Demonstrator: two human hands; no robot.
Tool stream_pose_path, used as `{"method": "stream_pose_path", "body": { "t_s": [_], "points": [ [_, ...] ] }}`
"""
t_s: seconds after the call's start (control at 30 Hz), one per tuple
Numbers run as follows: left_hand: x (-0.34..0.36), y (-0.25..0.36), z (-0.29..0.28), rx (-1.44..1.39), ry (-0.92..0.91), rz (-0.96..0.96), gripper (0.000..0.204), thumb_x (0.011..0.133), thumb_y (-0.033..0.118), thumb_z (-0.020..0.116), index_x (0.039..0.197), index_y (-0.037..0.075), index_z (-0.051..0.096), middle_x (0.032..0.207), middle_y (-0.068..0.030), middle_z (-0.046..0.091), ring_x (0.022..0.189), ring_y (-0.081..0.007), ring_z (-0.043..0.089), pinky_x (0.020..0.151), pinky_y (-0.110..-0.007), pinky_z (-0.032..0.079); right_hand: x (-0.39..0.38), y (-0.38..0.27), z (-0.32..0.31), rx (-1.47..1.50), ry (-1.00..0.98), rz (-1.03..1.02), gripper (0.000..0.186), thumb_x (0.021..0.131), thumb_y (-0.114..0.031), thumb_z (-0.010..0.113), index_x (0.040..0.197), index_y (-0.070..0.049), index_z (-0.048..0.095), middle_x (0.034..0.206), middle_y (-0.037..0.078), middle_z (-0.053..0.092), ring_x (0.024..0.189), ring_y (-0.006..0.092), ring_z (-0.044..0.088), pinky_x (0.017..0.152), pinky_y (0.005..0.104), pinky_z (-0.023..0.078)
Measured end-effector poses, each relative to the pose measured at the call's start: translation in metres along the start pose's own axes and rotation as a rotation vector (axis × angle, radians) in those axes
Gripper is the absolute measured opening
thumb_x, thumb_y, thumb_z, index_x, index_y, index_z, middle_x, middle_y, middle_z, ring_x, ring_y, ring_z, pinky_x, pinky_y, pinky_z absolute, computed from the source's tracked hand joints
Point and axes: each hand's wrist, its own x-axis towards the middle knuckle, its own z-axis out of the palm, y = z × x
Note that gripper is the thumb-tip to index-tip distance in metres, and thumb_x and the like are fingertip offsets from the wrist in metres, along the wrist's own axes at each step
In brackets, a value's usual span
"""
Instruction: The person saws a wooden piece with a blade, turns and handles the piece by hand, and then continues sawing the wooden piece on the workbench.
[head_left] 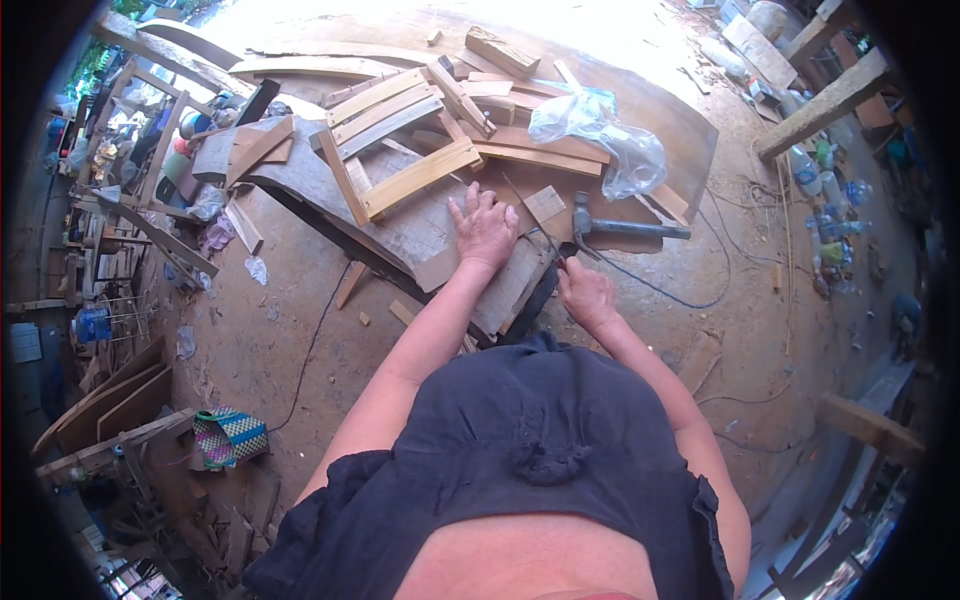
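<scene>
My left hand (485, 232) lies on the grey wooden bench (425, 228), fingers stretched out and a little apart. My right hand (588, 292) is closed at the bench's near right edge, around the end of a thin dark tool whose kind I cannot make out. From that fist the tool slants up to the left, past my left fingertips. A small wooden block (546, 204) lies just beyond. To its right is a hammer (630, 230) with a dark handle. Past my left hand rests a slatted wooden frame (425, 178).
A clear plastic bag (615, 135) lies on stacked planks (545, 147) beyond the hammer. A cable (665, 300) loops across the ground at right. Wooden posts (825, 105) and plastic bottles (830, 190) stand far right. A woven basket (230, 437) sits lower left.
</scene>
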Motion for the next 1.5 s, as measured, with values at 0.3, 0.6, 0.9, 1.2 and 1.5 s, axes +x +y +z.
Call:
{"method": "stream_pose_path", "body": {
  "t_s": [0.3, 0.6, 0.9, 1.2, 1.5],
  "points": [
    [0.003, 0.008, 0.003, 0.002, -0.025, 0.003, 0.033, 0.09, 0.032, 0.041, 0.1, 0.013, 0.067, 0.126, -0.0062, 0.049, 0.136, -0.0265, 0.024, 0.11, -0.059, 0.01, 0.014, -0.002, 0.003, 0.017, 0.028, 0.018, 0.018, 0.09, -0.026, 0.05, 0.092, -0.008, 0.05, 0.071, 0.02, 0.063, 0.07, 0.0401, 0.062, 0.063, 0.0512, 0.046],
    [0.003, -0.002, -0.001, 0.019, -0.024, -0.02, 0.034, 0.09, 0.032, 0.041, 0.1, 0.013, 0.067, 0.125, -0.0054, 0.05, 0.136, -0.0265, 0.025, 0.11, -0.06, 0.009, -0.021, 0.005, -0.013, 0.029, -0.065, 0.038, 0.02, 0.091, -0.026, 0.048, 0.09, -0.006, 0.049, 0.07, 0.021, 0.062, 0.07, 0.0422, 0.061, 0.065, 0.053, 0.046],
    [-0.001, -0.002, 0.007, 0.005, 0.038, -0.044, 0.032, 0.089, 0.032, 0.043, 0.095, 0.011, 0.068, 0.12, -0.005, 0.053, 0.134, -0.0258, 0.028, 0.109, -0.061, 0.011, -0.037, 0.02, -0.006, -0.045, -0.099, 0.069, 0.018, 0.09, -0.025, 0.046, 0.095, -0.009, 0.053, 0.074, 0.022, 0.064, 0.073, 0.0414, 0.063, 0.067, 0.0523, 0.047],
    [0.001, 0.003, 0.001, -0.054, 0.021, -0.037, 0.031, 0.089, 0.031, 0.044, 0.092, 0.011, 0.068, 0.119, -0.0054, 0.054, 0.134, -0.0266, 0.028, 0.109, -0.061, 0.012, 0.012, 0.002, 0.006, -0.075, -0.008, -0.01, 0.02, 0.09, -0.029, 0.048, 0.091, -0.009, 0.051, 0.072, 0.021, 0.063, 0.071, 0.0425, 0.062, 0.065, 0.0529, 0.046],
    [-0.001, 0.003, -0.006, -0.02, 0.024, -0.039, 0.031, 0.088, 0.031, 0.044, 0.091, 0.011, 0.068, 0.117, -0.0059, 0.054, 0.133, -0.0271, 0.029, 0.109, -0.062, 0.012, -0.042, 0.025, -0.007, -0.05, -0.103, 0.038, 0.019, 0.092, -0.027, 0.046, 0.096, -0.009, 0.051, 0.076, 0.022, 0.063, 0.074, 0.0427, 0.061, 0.066, 0.0527, 0.046]
  ]
}}
